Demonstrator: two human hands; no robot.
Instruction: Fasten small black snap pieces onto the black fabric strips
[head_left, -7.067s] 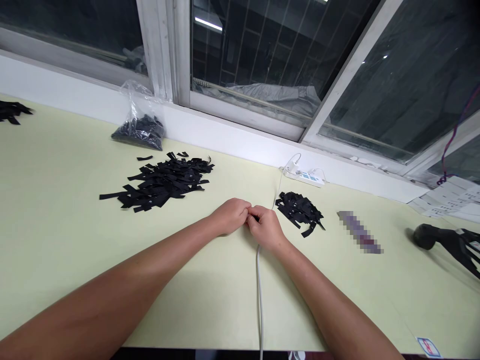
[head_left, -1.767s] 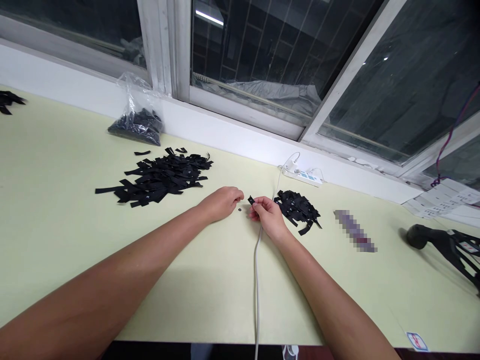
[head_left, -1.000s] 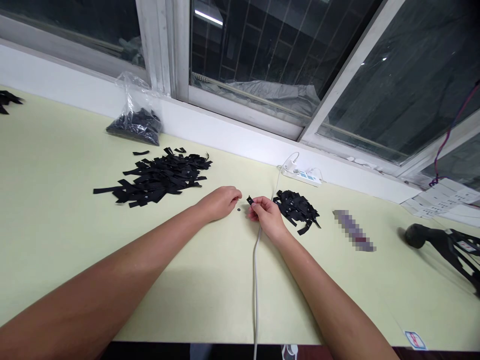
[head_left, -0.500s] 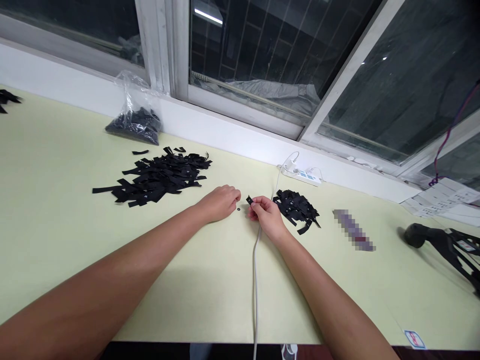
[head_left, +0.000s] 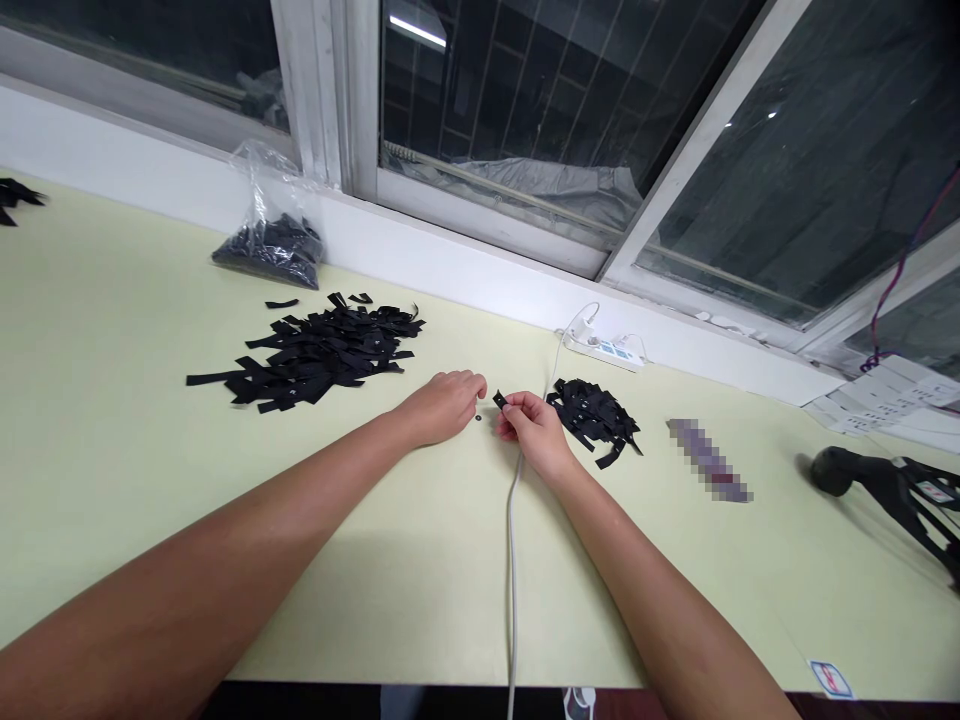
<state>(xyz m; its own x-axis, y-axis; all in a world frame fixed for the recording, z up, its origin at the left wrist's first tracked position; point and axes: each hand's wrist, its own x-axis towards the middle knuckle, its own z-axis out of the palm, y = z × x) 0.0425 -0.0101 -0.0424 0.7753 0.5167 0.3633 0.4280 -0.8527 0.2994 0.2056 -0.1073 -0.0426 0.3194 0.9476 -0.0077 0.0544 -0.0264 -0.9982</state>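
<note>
My right hand [head_left: 534,425] pinches a short black fabric strip [head_left: 499,400] between thumb and fingers; a small light spot shows on the strip. To its left, my left hand [head_left: 450,402] rests low over the table with its fingers curled in. Whether anything sits between those fingertips is hidden. Just below them a tiny dark round piece [head_left: 478,418] with a pale centre lies on the table. A large pile of black strips [head_left: 322,355] spreads beyond my left hand, and a smaller pile of black strips [head_left: 596,415] is right beside my right hand.
A white cable [head_left: 513,560] runs down the table under my right wrist from a power strip [head_left: 606,350] by the wall. A clear plastic bag [head_left: 268,240] of black pieces stands at the back left. A black stand-like object [head_left: 862,475] lies at the right.
My left index finger has stretched slightly to the right above the tiny round piece. My right hand keeps the strip in nearly the same place.
</note>
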